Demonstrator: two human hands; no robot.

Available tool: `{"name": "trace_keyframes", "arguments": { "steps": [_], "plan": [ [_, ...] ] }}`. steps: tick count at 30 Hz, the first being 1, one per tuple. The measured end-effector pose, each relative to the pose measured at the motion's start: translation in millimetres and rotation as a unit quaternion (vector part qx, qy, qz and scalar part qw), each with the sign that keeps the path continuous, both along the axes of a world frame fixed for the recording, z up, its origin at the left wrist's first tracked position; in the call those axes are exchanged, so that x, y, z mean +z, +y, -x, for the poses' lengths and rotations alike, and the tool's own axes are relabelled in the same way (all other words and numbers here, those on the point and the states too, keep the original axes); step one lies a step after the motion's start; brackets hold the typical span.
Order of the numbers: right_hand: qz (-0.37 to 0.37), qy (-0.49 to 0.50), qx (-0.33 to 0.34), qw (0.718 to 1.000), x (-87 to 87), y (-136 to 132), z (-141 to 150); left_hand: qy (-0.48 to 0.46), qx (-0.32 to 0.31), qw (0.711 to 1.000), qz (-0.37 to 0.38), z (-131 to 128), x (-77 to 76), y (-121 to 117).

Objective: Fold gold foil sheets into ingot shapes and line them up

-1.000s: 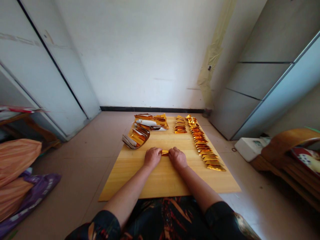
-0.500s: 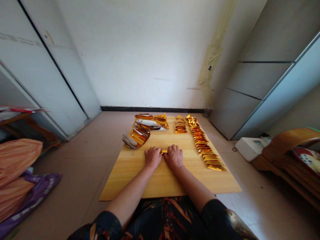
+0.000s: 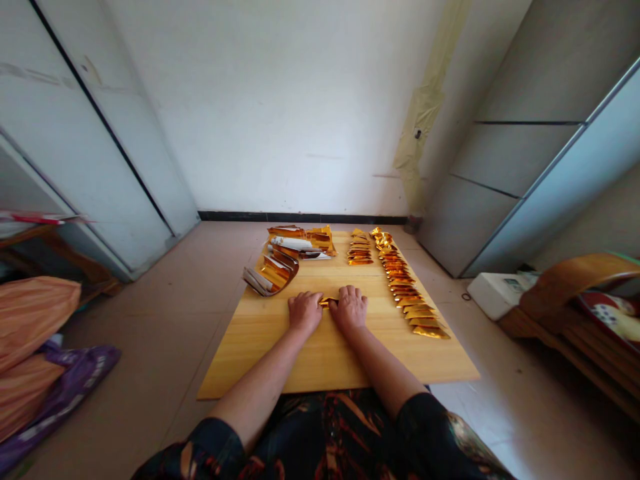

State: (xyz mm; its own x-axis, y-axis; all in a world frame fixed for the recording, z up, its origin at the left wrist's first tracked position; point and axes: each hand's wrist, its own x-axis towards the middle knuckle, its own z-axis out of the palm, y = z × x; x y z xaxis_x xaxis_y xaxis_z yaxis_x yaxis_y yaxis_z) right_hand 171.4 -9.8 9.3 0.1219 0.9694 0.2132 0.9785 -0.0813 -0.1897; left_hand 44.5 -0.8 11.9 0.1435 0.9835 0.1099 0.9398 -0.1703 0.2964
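Note:
A small piece of folded gold foil paper (image 3: 327, 303) lies low over the middle of the wooden board, between my two hands. My left hand (image 3: 305, 312) is closed on its left end, thumb and fingers pinched together. At the other end is my right hand (image 3: 351, 309), its thumb pressing the paper while the fingers reach forward over the board; its grip underneath is partly hidden. To the right of my hands runs a long row of overlapping folded gold foil pieces (image 3: 404, 287). A shorter stack of similar pieces (image 3: 360, 249) sits farther back.
Loose gold and white sheets (image 3: 300, 245) lie at the board's back left, with a curled bundle of sheets (image 3: 273, 272) in front of them. The wooden board (image 3: 260, 360) ends close to my lap. Plastic bags (image 3: 40, 353) are on the left; a white box (image 3: 500, 295) stands right.
My right hand has shifted left along the gold foil paper, closer to my left hand, and its fingers have stretched forward. My left hand stays nearly in place.

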Motion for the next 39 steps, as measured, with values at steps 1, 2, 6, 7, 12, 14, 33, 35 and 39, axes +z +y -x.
{"name": "trace_keyframes", "arguments": {
  "steps": [1, 2, 6, 7, 12, 14, 33, 35, 39],
  "plan": [
    [-0.002, 0.0, 0.0, 1.0, -0.3, -0.2, -1.6, 0.001, 0.001, 1.0, -0.001, -0.3, 0.0, -0.3],
    [-0.004, -0.002, 0.002, 1.0, -0.5, -0.4, -3.0, 0.001, 0.002, 1.0, -0.002, -0.6, -0.1, -0.6],
    [-0.002, -0.015, 0.009, 1.0, -2.0, -1.3, -8.1, -0.005, 0.003, 1.0, -0.009, -1.1, -1.1, -1.6],
    [0.001, -0.017, 0.008, 1.0, -2.5, -1.3, -9.4, -0.008, 0.004, 1.0, -0.01, -1.0, -1.4, -1.8],
    [0.007, -0.022, 0.004, 1.0, -5.1, -0.4, -12.4, -0.018, 0.008, 1.0, -0.005, -0.4, -1.5, -1.9],
    [0.01, -0.027, 0.004, 1.0, -5.9, -0.1, -11.7, -0.019, 0.01, 1.0, 0.001, -0.7, -1.0, -1.6],
    [0.003, -0.031, 0.041, 0.999, -3.8, -1.6, -16.0, -0.002, 0.006, 1.0, -0.015, -2.8, 0.4, -4.9],
    [-0.003, -0.024, 0.054, 0.998, -2.2, -3.9, -17.4, -0.002, 0.007, 1.0, -0.018, -3.1, -0.5, -5.4],
    [-0.019, -0.012, 0.099, 0.995, 1.6, -9.0, -21.5, -0.007, 0.01, 1.0, -0.023, -2.6, -2.6, -5.8]
  ]
}}
